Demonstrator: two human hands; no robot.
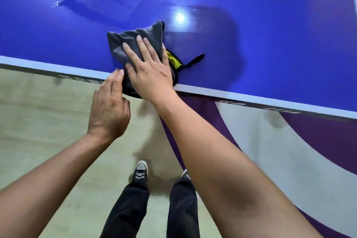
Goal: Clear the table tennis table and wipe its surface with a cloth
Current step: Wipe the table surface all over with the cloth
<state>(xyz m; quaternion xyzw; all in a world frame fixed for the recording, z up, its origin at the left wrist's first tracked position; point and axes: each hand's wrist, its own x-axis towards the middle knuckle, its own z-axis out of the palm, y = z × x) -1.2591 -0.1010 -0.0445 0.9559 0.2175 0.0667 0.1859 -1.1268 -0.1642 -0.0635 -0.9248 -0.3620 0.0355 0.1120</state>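
The table (270, 35) looks cleared in view, so wiping is the step in hand; a wet patch (77, 4) farther in suggests more is left. The right hand (148, 65) presses flat, fingers spread, on the cloth (133, 42) at the near edge. The left hand (108, 110), loosely curled, touches the cloth's overhanging corner. Edge lettering is too blurred to read.
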